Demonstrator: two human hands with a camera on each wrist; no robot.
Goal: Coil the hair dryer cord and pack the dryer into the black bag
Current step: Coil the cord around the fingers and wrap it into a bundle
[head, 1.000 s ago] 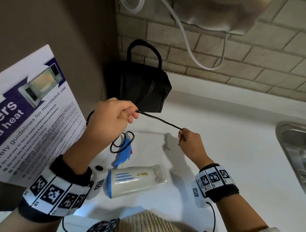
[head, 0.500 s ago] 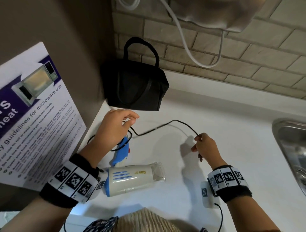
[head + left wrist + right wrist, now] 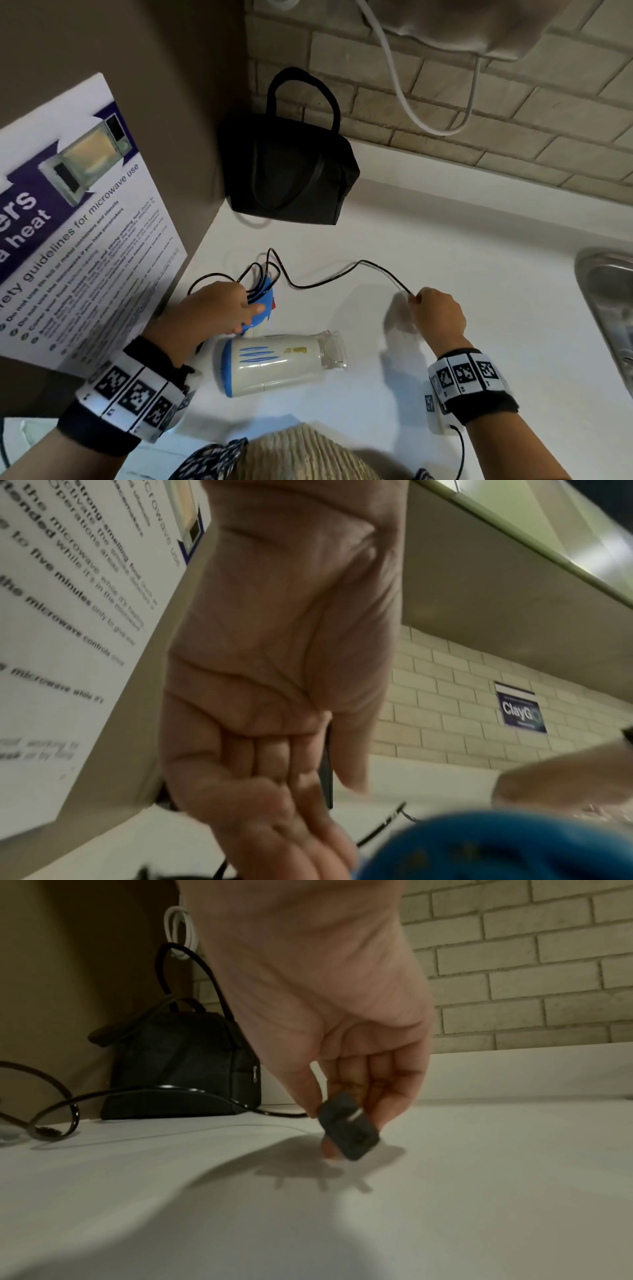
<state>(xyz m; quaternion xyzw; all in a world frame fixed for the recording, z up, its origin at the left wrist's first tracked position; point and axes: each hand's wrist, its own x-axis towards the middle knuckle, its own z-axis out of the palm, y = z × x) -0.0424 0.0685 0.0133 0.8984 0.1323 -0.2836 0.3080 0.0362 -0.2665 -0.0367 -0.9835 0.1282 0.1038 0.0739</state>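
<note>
The white-and-blue hair dryer (image 3: 274, 365) lies on its side on the white counter (image 3: 445, 240), nozzle to the right. Its blue handle (image 3: 264, 305) points away from me. My left hand (image 3: 222, 308) lies over that handle and holds several loops of the black cord (image 3: 342, 274) against it; in the left wrist view the cord (image 3: 327, 764) runs between thumb and curled fingers beside the blurred handle (image 3: 496, 848). The cord sags across to my right hand (image 3: 438, 315), which pinches the black plug (image 3: 349, 1126) just above the counter. The black bag (image 3: 291, 171) stands in the back corner.
A microwave-guidelines poster (image 3: 68, 222) hangs on the brown panel at left. A steel sink (image 3: 606, 308) cuts into the counter at right. A white cable (image 3: 411, 113) loops down the brick wall from an appliance above. The bag (image 3: 185, 1064) looks zipped shut.
My left hand has come down from in front of the bag onto the dryer's handle, bringing cord loops with it. My right hand has moved right, and the cord between the hands has gone slack.
</note>
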